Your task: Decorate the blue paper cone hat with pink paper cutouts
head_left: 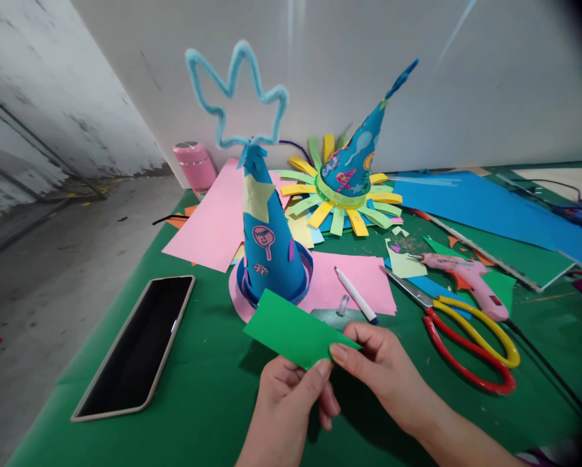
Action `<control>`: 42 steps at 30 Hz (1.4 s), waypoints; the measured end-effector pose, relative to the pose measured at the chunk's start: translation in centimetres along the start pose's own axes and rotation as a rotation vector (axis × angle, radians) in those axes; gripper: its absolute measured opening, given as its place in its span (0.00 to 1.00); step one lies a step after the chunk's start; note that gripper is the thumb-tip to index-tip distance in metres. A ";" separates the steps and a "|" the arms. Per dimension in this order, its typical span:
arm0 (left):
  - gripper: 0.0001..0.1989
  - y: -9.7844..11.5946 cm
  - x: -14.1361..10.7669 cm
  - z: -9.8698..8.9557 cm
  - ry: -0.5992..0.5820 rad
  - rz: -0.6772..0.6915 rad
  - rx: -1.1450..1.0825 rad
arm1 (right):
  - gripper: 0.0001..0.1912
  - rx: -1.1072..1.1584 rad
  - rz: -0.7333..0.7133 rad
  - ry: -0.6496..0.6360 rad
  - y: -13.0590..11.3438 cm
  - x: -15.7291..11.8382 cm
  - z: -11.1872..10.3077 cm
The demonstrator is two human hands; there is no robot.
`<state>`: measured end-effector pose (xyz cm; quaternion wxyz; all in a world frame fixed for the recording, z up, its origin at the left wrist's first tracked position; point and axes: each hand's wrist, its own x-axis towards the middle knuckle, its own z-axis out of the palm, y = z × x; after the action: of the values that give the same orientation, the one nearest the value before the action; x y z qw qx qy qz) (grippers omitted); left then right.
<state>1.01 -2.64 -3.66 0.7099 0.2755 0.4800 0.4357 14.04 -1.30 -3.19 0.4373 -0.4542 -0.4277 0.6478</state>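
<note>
A small rectangle of green paper [295,331] is held up between my two hands above the green table. My left hand [293,395] pinches its lower edge between thumb and fingers. At its right corner, my right hand [383,370] grips it the same way. Just behind the paper stands a blue paper cone hat [271,253] with pink drawings, partly hidden at its brim. A light-blue pipe cleaner [242,55], bent into a crown-like outline, tops this hat. Scissors [466,337] with red and yellow handles lie right of my right hand.
On the left lies a phone [138,350]. A white marker [356,295] rests on pink paper [378,269]. Farther right are a pink glue gun [468,272] and blue sheets [505,207]. A second cone hat [354,155] with paper-strip petals and a pink bottle [194,165] stand near the wall.
</note>
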 end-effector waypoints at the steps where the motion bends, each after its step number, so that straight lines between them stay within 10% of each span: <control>1: 0.13 0.1 0.0 0.1 0.005 -0.003 -0.003 | 0.18 -0.017 -0.001 0.016 0.0 0.0 0.0; 42: 0.21 -0.7 -0.1 -0.4 0.152 0.049 0.185 | 0.19 -0.472 -0.161 0.034 -0.2 -0.9 -0.4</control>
<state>0.91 -3.05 -4.33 0.6320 0.3177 0.5639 0.4263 14.69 -2.08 -2.88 0.3764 -0.5191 -0.5946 0.4851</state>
